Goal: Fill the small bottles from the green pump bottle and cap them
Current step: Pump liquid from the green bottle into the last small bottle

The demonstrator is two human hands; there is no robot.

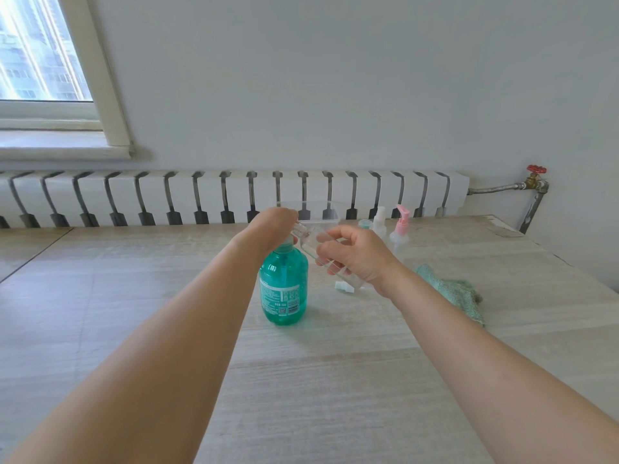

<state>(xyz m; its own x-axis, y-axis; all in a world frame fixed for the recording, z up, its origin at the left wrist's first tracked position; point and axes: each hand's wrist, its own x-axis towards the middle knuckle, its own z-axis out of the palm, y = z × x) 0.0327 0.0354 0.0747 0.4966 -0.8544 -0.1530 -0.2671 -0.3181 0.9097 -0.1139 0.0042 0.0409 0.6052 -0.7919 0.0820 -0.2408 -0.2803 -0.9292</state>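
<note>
On the wooden surface [335,380], my left hand [268,226] pressing down on the green pump bottle [284,286], fingers hidden so grip unclear, my right hand [355,256] gripping a tilted clear small bottle [313,244] at the spout.

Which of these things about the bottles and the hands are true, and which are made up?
1. The left hand presses on top of the green pump bottle. True.
2. The right hand holds a pink bottle. False: it holds a small clear bottle, tilted at the pump's spout.
3. A green cloth lies on the table to the right. True.
4. The green pump bottle lies on its side. False: it stands upright.
5. The bottle with the pink pump stands near the table's far edge. True.
</note>
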